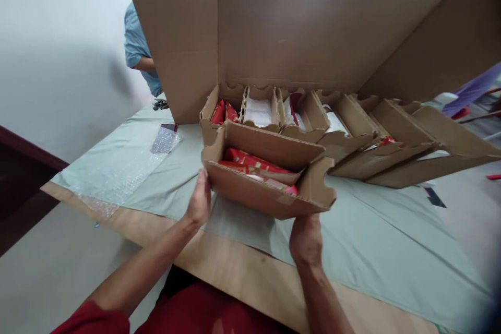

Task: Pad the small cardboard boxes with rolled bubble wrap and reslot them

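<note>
Between my two hands is a narrow open cardboard box (250, 194), held up over the table and tilted a little down to the right. Red packets (260, 160) lie inside it. My left hand (200, 201) grips its left end, the fingers partly hidden behind the board. Under the right end, my right hand (307, 240) supports the box, and its fingertips are out of sight beneath it. Just behind stands a row of similar cardboard compartments (301, 135). The leftmost holds red packets (225, 112), and others hold white items (258, 112).
A tall cardboard panel (289, 36) with side flaps rises behind the row. Bubble wrap (129, 180) and a dark flat object (169, 127) lie on the green tablecloth (391, 229). The table's wooden edge (250, 271) runs in front of me. Another person (136, 42) stands behind the panel's left flap.
</note>
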`<state>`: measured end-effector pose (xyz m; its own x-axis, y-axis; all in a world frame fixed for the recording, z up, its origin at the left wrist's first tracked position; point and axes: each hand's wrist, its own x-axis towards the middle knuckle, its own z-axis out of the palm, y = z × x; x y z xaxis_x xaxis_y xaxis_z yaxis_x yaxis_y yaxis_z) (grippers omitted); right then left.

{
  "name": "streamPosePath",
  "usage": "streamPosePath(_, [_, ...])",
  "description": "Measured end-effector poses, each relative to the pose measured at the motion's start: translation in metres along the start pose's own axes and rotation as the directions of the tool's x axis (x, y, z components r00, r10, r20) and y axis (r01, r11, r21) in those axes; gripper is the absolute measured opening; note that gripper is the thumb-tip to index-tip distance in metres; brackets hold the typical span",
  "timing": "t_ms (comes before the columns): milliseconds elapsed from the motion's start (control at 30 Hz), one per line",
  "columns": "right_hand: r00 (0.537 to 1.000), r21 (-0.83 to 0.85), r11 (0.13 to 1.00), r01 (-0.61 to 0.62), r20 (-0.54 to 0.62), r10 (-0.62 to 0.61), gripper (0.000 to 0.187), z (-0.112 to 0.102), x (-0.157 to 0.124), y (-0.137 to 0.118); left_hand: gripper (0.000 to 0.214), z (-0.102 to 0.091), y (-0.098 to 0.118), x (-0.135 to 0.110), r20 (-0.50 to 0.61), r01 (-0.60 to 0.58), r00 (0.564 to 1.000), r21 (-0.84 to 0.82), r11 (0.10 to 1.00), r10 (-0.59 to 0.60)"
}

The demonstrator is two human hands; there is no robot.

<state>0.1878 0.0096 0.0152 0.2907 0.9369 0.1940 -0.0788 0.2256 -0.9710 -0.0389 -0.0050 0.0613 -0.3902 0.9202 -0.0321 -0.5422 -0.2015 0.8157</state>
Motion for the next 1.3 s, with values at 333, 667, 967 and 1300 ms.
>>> streamPosePath(333, [0.990,-0.077,0.988,-0.134,-0.061,0.129,0.057,-0.037,0.044,0.017,0.057,-0.026,-0.010,0.033,0.232,-0.229,0.969,0.729,0.645,0.083])
streamPosePath(667, [0.996,-0.230,0.970,-0.073,-0.066,0.060,0.049,-0.051,0.046,0.038,0.054,-0.127,0.087,0.125,-0.065,0.139,0.942,0.969,-0.205,0.330])
streamPosePath(967, [0.993,-0.201,0.975,-0.096,-0.081,0.082,0.047,-0.051,0.045,0.038,0.023,-0.150,0.100,0.118,-0.057,0.157,0.920,0.961,-0.229,0.389])
streamPosePath(1300, [0.971,-0.042,0.978,-0.202,-0.140,0.195,0.040,-0.063,0.040,-0.003,0.017,-0.126,0.055,-0.054,0.461,-0.477,0.878,0.863,0.165,0.126])
